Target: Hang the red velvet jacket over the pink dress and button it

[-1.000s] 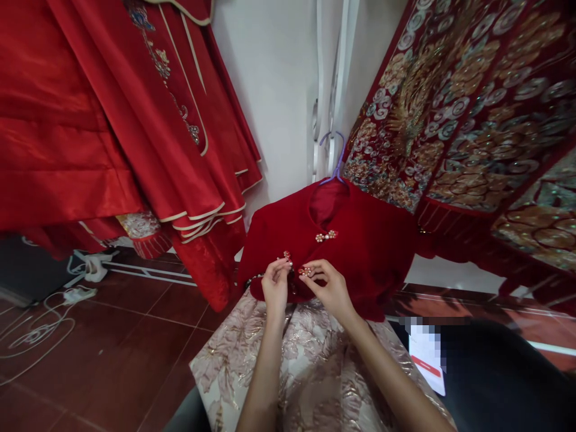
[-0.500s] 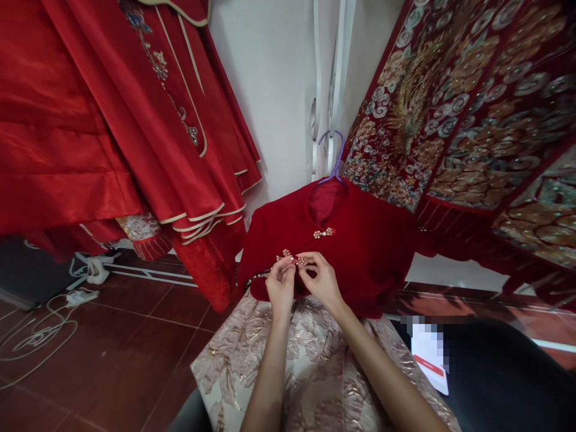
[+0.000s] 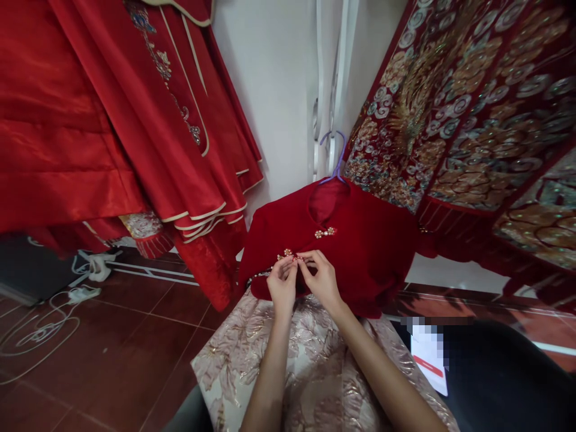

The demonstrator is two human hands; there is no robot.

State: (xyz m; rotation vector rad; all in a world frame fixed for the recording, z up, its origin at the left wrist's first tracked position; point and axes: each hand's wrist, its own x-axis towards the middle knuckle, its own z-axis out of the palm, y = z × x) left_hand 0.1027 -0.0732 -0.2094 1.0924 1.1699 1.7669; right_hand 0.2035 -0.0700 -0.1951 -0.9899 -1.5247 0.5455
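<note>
A dark red velvet jacket (image 3: 369,258) on a purple hanger (image 3: 335,162) lies over my lap. Near its collar, a beaded frog fastener (image 3: 325,233) is done up. Lower on the front, my left hand (image 3: 283,285) and my right hand (image 3: 320,279) meet with fingertips pinched on the two sides of a second beaded frog fastener (image 3: 288,253). Its left end shows above my left fingers; its middle is mostly covered by my fingertips, so I cannot tell whether it is joined. Under the jacket spreads a pale pink floral brocade fabric (image 3: 238,348).
Bright red satin garments (image 3: 180,150) hang at the left, and heavily embroidered ones (image 3: 450,120) at the right. A lit phone (image 3: 427,360) rests on a black surface (image 3: 504,372). White cables (image 3: 45,336) and a power strip (image 3: 84,294) lie on the tiled floor.
My right fingertips have drawn in slightly closer to my left ones, covering more of the fastener's right part. The jacket stays in place; the view has shifted very slightly.
</note>
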